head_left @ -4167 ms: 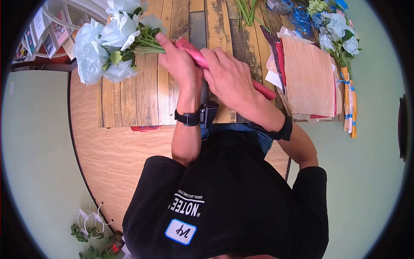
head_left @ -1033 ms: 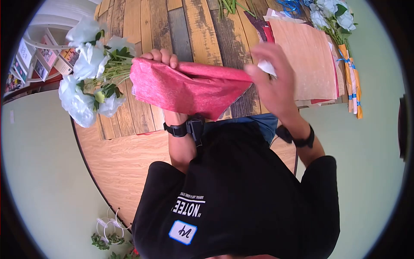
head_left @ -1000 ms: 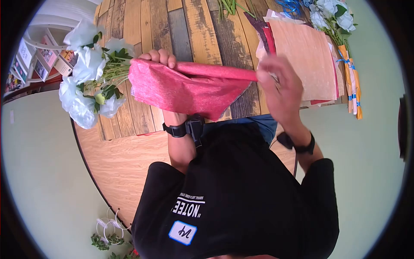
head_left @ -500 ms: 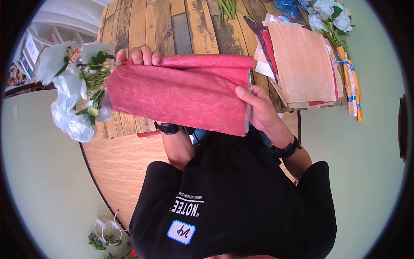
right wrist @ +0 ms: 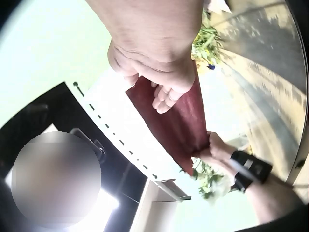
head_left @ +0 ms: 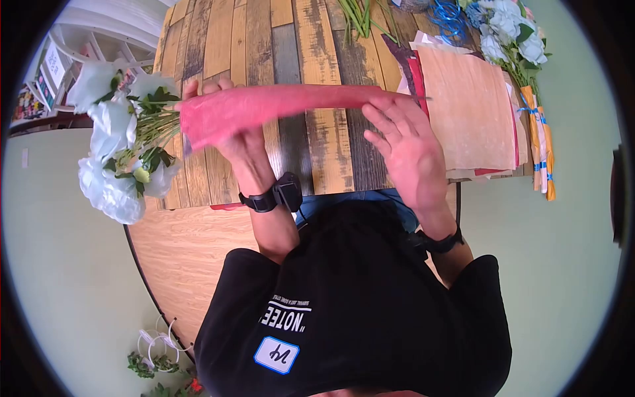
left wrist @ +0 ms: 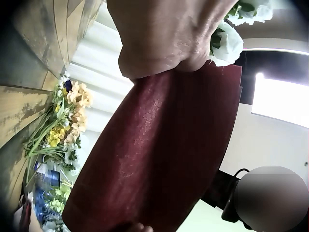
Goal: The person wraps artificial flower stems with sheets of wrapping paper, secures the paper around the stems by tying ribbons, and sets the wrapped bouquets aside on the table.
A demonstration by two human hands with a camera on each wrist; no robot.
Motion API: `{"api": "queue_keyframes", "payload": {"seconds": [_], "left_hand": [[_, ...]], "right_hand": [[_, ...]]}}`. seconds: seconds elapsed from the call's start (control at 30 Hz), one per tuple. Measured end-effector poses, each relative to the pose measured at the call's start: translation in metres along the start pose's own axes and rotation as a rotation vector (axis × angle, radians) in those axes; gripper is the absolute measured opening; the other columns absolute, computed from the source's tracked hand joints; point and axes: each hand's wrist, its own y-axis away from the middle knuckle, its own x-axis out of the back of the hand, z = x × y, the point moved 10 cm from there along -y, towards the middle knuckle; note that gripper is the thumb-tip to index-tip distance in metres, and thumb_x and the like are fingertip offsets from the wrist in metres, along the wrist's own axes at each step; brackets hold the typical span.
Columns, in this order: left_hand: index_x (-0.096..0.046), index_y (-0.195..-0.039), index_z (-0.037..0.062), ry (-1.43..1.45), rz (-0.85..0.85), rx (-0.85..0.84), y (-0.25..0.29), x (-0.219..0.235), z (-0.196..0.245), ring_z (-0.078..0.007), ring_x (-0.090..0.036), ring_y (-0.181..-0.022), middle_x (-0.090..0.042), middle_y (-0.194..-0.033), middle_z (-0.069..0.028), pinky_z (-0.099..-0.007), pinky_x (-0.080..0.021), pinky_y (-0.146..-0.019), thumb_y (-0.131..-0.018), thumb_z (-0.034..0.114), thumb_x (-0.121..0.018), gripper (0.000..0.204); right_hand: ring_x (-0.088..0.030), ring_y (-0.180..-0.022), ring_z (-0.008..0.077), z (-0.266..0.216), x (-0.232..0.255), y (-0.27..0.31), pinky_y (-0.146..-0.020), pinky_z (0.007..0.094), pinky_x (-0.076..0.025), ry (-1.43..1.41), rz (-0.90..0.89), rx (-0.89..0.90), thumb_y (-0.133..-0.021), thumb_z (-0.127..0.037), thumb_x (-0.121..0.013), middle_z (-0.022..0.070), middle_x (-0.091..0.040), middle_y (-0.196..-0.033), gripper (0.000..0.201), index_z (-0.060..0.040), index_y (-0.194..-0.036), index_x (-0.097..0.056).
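A bouquet of pale blue-white artificial flowers [head_left: 111,129] points left, its green stems running into a sheet of red wrapping paper [head_left: 284,102]. My left hand [head_left: 243,142] grips the paper around the stems just below the blooms; its fingertips show over the far edge. At the other end of the paper, my right hand [head_left: 415,159] has its fingers straight and spread against the sheet. In the left wrist view, the red paper [left wrist: 149,150] hangs as a broad curved surface below the left hand [left wrist: 161,36]. The right wrist view shows the right-hand fingers [right wrist: 166,99] lying along the paper.
A stack of wrapping sheets [head_left: 469,112], peach on top, lies on the wooden table [head_left: 225,40] at right. Beyond are finished bouquets with orange wrapping [head_left: 536,142], blue ribbon [head_left: 448,23] and loose green stems [head_left: 356,18]. A shelf [head_left: 59,63] stands at left.
The broad red flap that hung toward my body has been folded up and over, leaving a narrow roll. My right hand has gone from pinching the paper's edge to lying on it with spread fingers.
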Motion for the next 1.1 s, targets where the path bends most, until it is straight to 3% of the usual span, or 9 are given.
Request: {"api": "queue_keyframes", "payload": {"seconds": [0.07,0.13,0.2,0.3,0.37,0.43,0.57,0.9,1.1], "left_hand": [[-0.058,-0.125,0.0109,-0.089,0.116,-0.012,0.010,-0.007,-0.001,-0.0181,-0.060,-0.090,-0.063,-0.095,-0.0033,-0.0384,-0.055,-0.081,-0.103,0.046,-0.053,0.042],[-0.052,-0.134,0.0111,-0.135,0.273,0.022,0.018,-0.001,-0.005,-0.0228,-0.060,-0.121,-0.065,-0.123,-0.0066,-0.0456,-0.053,-0.101,-0.101,0.052,-0.049,0.053],[-0.051,-0.136,0.0107,-0.179,0.281,0.056,0.026,-0.016,-0.008,-0.0237,-0.059,-0.122,-0.063,-0.128,-0.0069,-0.0459,-0.052,-0.103,-0.102,0.053,-0.048,0.054],[-0.048,-0.140,0.0081,-0.237,0.298,0.110,0.040,-0.030,-0.020,-0.0249,-0.057,-0.126,-0.058,-0.138,-0.0098,-0.0464,-0.049,-0.107,-0.103,0.055,-0.043,0.060],[-0.048,-0.140,0.0050,-0.326,0.328,0.097,0.047,-0.026,-0.020,-0.0248,-0.057,-0.126,-0.058,-0.138,-0.0116,-0.0462,-0.047,-0.108,-0.103,0.055,-0.043,0.062],[-0.048,-0.139,0.0031,-0.299,0.309,0.131,0.051,-0.025,-0.022,-0.0248,-0.056,-0.127,-0.058,-0.137,-0.0118,-0.0465,-0.047,-0.109,-0.103,0.054,-0.044,0.063],[-0.048,-0.140,0.0043,-0.241,0.358,0.205,0.065,-0.019,-0.032,-0.0253,-0.055,-0.128,-0.057,-0.139,-0.0109,-0.0466,-0.046,-0.109,-0.102,0.055,-0.046,0.063],[-0.050,-0.137,0.0009,-0.329,0.489,0.362,0.084,0.013,-0.051,-0.0252,-0.057,-0.124,-0.060,-0.134,-0.0131,-0.0441,-0.044,-0.108,-0.106,0.056,-0.037,0.065],[-0.053,-0.133,0.0023,-0.394,0.454,0.423,0.088,0.027,-0.057,-0.0248,-0.060,-0.117,-0.063,-0.127,-0.0130,-0.0437,-0.046,-0.104,-0.107,0.055,-0.034,0.062]], "right_hand": [[-0.038,-0.142,0.0416,-0.013,-0.009,0.003,-0.116,0.0477,-0.034,0.575,0.030,0.177,-0.074,-0.047,-0.088,0.0240,-0.035,-0.155,0.105,-0.0065,-0.153,-0.031],[-0.039,-0.141,0.0412,-0.032,-0.028,-0.002,-0.116,0.0484,-0.034,1.037,-0.023,0.395,-0.071,-0.045,-0.090,0.0242,-0.037,-0.153,0.108,-0.0056,-0.153,-0.031],[-0.044,-0.136,0.0382,-0.045,-0.060,-0.007,-0.112,0.0508,-0.036,1.543,-0.024,0.754,-0.065,-0.043,-0.092,0.0239,-0.044,-0.147,0.106,-0.0019,-0.147,-0.039],[-0.046,-0.134,0.0360,-0.038,-0.070,-0.040,-0.111,0.0491,-0.039,1.773,-0.083,0.574,-0.065,-0.047,-0.089,0.0232,-0.052,-0.139,0.103,-0.0008,-0.144,-0.042],[-0.057,-0.122,0.0350,-0.028,-0.057,-0.058,-0.104,0.0457,-0.046,1.717,-0.068,0.371,-0.071,-0.052,-0.086,0.0236,-0.062,-0.124,0.098,0.0012,-0.142,-0.045],[-0.065,-0.098,0.0250,0.007,-0.012,-0.074,-0.087,0.0385,-0.051,1.471,-0.070,-0.131,-0.077,-0.046,-0.087,0.0172,-0.066,-0.108,0.090,-0.0012,-0.143,-0.044],[-0.057,-0.075,0.0049,0.050,0.030,-0.072,-0.070,0.0237,-0.047,1.084,-0.165,-0.545,-0.090,-0.031,-0.079,-0.0006,-0.064,-0.081,0.036,-0.0006,-0.104,-0.065],[-0.055,-0.072,0.0021,0.070,0.073,-0.048,-0.064,0.0199,-0.047,0.820,0.079,-0.532,-0.093,-0.024,-0.077,-0.0031,-0.063,-0.081,0.025,-0.0017,-0.090,-0.066],[-0.057,-0.072,0.0015,0.073,0.090,-0.063,-0.064,0.0194,-0.046,0.964,-0.079,-0.554,-0.093,-0.024,-0.077,-0.0026,-0.065,-0.080,0.025,-0.0012,-0.093,-0.068]]}}
